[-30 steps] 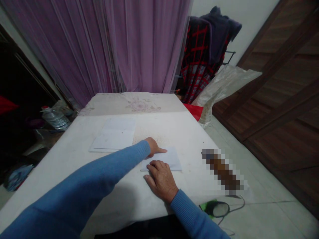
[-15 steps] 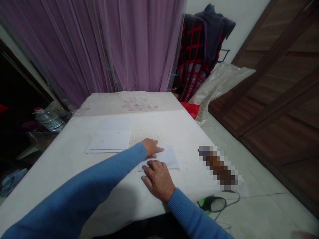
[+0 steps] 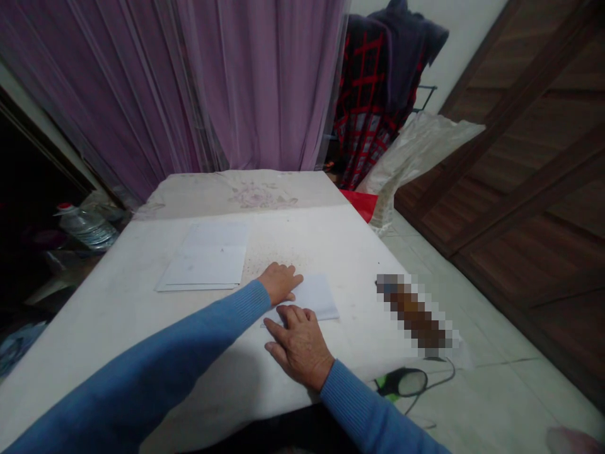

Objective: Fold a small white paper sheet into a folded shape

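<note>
A folded sheet of white paper (image 3: 320, 295) lies on the cloth-covered table in front of me. My left hand (image 3: 280, 282) rests palm down on its far left part, fingers stretched towards the right. Closer to me, my right hand (image 3: 302, 345) lies over the near edge of the sheet, its fingers spread and its thumb apart. Both hands press on the paper and cover its left part. Left of them is a small stack of white paper sheets (image 3: 203, 255), which neither hand touches.
A white cloth (image 3: 118, 309) covers the table. Small dark specks lie beyond my left hand. A pixelated brown object (image 3: 416, 318) is at the table's right edge. A plastic bottle (image 3: 85, 225) stands left of the table, and a whitish plastic bag (image 3: 411, 157) hangs at the right.
My left hand has shifted slightly left on the paper, and its pointing index finger has drawn in beside the others. My right hand stays nearly in place. The view has tilted a little.
</note>
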Available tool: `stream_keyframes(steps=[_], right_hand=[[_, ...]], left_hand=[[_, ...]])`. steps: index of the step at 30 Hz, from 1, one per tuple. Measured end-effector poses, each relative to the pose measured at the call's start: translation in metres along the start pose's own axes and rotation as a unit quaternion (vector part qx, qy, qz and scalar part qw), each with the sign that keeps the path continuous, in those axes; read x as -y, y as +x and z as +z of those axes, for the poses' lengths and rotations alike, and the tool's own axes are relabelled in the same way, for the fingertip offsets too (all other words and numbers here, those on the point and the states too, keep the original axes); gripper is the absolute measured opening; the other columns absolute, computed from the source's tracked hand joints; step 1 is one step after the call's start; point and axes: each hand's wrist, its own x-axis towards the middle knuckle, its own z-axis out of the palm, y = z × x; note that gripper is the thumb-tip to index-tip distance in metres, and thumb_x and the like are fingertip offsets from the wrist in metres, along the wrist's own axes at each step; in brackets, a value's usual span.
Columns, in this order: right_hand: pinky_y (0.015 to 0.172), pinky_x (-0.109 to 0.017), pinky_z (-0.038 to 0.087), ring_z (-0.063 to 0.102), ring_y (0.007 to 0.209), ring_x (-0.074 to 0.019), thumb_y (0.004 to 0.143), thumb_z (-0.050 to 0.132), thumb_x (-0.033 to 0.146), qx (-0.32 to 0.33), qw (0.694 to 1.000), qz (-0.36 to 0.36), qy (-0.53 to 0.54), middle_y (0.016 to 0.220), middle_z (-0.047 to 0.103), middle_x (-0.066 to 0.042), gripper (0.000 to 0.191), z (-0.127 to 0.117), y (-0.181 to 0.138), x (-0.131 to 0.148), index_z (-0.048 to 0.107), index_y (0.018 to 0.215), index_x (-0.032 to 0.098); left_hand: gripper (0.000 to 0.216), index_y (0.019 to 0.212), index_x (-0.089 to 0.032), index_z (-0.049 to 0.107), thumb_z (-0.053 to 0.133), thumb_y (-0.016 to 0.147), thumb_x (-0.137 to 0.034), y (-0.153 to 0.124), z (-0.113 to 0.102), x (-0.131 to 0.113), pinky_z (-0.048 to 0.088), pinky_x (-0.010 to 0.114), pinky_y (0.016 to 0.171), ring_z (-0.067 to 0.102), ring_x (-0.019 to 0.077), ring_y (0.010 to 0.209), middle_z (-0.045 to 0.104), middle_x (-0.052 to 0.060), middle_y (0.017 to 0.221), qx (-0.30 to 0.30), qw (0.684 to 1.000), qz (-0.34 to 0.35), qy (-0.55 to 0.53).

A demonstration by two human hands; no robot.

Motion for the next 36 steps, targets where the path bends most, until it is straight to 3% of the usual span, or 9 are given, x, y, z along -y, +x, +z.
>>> stream_keyframes(steps=[6,12,17,20,25,29,36], right_hand=[[0.085,-0.043,0.032,0.045,0.107,-0.0267,0.089,0.056,0.049,0.016,1.0,0.014,0.0,0.115,0.055,-0.009,0.039,-0.003,0.0,0.004,0.058,0.121,0.029],[0.093,-0.046,0.034,0.044,0.116,-0.0281,0.088,0.057,0.048,0.012,1.0,0.022,0.009,0.126,0.053,-0.011,0.041,-0.003,-0.003,0.007,0.056,0.124,0.028],[0.104,-0.05,0.03,0.04,0.129,-0.0296,0.09,0.055,0.048,0.012,0.999,0.024,0.017,0.141,0.048,-0.013,0.049,0.0,-0.009,0.008,0.05,0.133,0.026],[0.11,-0.051,0.026,0.036,0.135,-0.0292,0.091,0.053,0.047,0.016,0.999,0.029,0.026,0.146,0.044,-0.014,0.056,0.002,-0.013,0.008,0.042,0.141,0.024],[0.116,-0.051,0.02,0.029,0.141,-0.027,0.09,0.053,0.05,0.032,0.998,0.029,0.038,0.151,0.038,-0.013,0.069,0.003,-0.019,0.005,0.032,0.147,0.018],[0.116,-0.054,0.018,0.026,0.142,-0.0289,0.091,0.05,0.054,0.047,0.998,0.017,0.025,0.152,0.035,-0.015,0.069,0.0,-0.026,-0.003,0.036,0.145,0.014],[0.115,-0.056,0.018,0.028,0.142,-0.0291,0.09,0.052,0.051,0.051,0.999,0.005,-0.014,0.153,0.033,-0.014,0.07,-0.011,-0.042,-0.024,0.033,0.147,0.014]], left_hand=[[0.016,0.101,-0.016,0.062,0.057,0.089,-0.025,-0.014,0.006,-0.015,0.046,0.036,0.082,0.06,0.0251,0.1,0.063,0.011,0.104,-0.022,0.999,-0.037,-0.034],[0.018,0.098,-0.017,0.063,0.047,0.093,-0.022,-0.029,0.014,-0.016,0.049,0.034,0.08,0.062,0.0227,0.096,0.064,0.009,0.104,-0.029,0.995,-0.06,-0.078],[0.029,0.116,-0.018,0.06,0.042,0.094,-0.017,-0.043,0.033,-0.013,0.046,0.036,0.097,0.057,0.0223,0.113,0.062,0.009,0.125,-0.067,0.986,-0.061,-0.143],[0.034,0.125,-0.018,0.055,0.037,0.096,-0.019,-0.047,0.052,-0.012,0.039,0.037,0.107,0.051,0.0215,0.123,0.058,0.008,0.135,-0.104,0.978,-0.066,-0.167],[0.037,0.124,-0.017,0.056,0.035,0.099,-0.033,-0.054,0.069,-0.017,0.034,0.037,0.111,0.047,0.0212,0.128,0.054,0.008,0.139,-0.14,0.97,-0.078,-0.183],[0.054,0.135,-0.016,0.048,0.041,0.094,-0.052,-0.06,0.075,-0.02,0.029,0.041,0.114,0.039,0.0253,0.135,0.043,0.011,0.148,-0.141,0.972,-0.064,-0.175],[0.058,0.148,-0.025,0.03,0.037,0.096,-0.05,-0.06,0.078,-0.019,0.026,0.043,0.114,0.031,0.0251,0.14,0.035,0.008,0.154,-0.103,0.978,-0.064,-0.173]])
